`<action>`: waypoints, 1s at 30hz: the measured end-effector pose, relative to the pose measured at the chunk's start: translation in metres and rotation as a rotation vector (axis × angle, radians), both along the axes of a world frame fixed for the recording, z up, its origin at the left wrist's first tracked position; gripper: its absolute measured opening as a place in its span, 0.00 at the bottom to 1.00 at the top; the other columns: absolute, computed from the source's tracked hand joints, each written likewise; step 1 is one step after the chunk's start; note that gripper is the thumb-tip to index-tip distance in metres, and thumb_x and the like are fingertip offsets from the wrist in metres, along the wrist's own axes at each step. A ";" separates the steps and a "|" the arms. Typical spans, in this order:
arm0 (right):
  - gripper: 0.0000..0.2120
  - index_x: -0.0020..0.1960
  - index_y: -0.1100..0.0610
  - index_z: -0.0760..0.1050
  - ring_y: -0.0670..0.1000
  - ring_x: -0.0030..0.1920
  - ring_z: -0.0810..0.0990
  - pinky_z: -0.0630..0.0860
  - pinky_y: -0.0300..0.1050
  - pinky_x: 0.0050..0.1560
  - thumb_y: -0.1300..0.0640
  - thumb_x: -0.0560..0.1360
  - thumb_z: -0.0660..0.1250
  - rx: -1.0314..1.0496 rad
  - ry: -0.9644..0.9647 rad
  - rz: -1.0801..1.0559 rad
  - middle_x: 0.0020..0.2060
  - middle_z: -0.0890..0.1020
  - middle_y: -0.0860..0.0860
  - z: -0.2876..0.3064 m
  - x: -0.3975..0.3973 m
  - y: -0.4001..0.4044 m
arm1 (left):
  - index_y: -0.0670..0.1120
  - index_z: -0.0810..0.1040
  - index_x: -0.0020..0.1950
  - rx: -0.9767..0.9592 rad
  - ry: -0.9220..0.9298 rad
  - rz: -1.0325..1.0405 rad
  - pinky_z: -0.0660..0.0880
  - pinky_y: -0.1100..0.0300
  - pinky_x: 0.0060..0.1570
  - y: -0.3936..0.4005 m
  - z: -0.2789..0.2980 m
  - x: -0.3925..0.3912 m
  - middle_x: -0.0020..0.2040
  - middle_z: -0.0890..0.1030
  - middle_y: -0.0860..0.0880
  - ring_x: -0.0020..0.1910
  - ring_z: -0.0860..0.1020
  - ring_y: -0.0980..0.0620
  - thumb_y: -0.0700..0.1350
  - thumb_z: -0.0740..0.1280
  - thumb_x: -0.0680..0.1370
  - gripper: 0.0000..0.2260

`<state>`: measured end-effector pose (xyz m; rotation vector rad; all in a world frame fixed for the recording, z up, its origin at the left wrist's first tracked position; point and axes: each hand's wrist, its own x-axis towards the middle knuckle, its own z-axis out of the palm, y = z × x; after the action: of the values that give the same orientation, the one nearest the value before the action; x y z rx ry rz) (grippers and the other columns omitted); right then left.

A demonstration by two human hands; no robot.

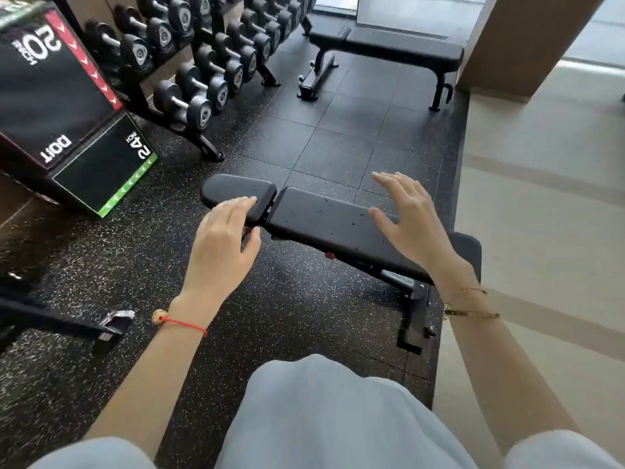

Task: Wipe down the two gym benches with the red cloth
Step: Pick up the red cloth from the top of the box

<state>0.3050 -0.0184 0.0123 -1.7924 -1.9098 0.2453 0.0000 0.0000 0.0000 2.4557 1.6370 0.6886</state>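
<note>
Speckled black rubber floor underfoot, a rack of dumbbells (189, 62) running across the upper left of the frame and a big black jump box (61, 106) at the far left. The near bench (324, 221) lies across the middle of the picture, its pad dotted with small dark specks, and the far bench (389, 45) waits at the top, beside a tan pillar (517, 38). Both hands hover over the near bench: the left hand (220, 245) above the gap by the short seat pad, fingers loosely relaxed, gripping nothing; the right hand (409, 214) spread flat above the long pad, also empty. And the red cloth? Nowhere to be seen in this view, so I can't say where it lies. By my reading the wiping hasn't begun on either bench; the next move calls for finding that cloth and getting a hand around it before touching the pad
</note>
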 end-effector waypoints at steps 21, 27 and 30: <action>0.25 0.74 0.53 0.66 0.52 0.74 0.64 0.56 0.57 0.76 0.53 0.78 0.66 -0.053 0.023 0.148 0.70 0.71 0.49 -0.035 -0.025 0.006 | 0.45 0.68 0.73 -0.101 -0.098 0.332 0.66 0.48 0.72 -0.058 -0.025 -0.028 0.70 0.73 0.46 0.71 0.68 0.49 0.45 0.63 0.80 0.21; 0.25 0.73 0.54 0.66 0.54 0.74 0.64 0.55 0.56 0.76 0.53 0.78 0.65 -0.099 0.019 0.270 0.70 0.72 0.51 -0.045 -0.057 0.027 | 0.45 0.68 0.73 -0.123 -0.135 0.474 0.67 0.48 0.72 -0.072 -0.033 -0.048 0.70 0.73 0.47 0.71 0.68 0.50 0.45 0.63 0.81 0.20; 0.25 0.73 0.54 0.66 0.53 0.74 0.64 0.57 0.57 0.76 0.53 0.78 0.65 -0.130 0.020 0.340 0.70 0.72 0.50 -0.049 -0.079 0.046 | 0.46 0.68 0.73 -0.136 -0.152 0.547 0.66 0.48 0.72 -0.069 -0.037 -0.065 0.70 0.73 0.47 0.71 0.68 0.50 0.45 0.62 0.81 0.20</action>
<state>0.2257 0.0272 -0.0363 -1.5255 -2.2216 0.5141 -0.0647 -0.0693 -0.0373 1.8136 2.2216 0.7651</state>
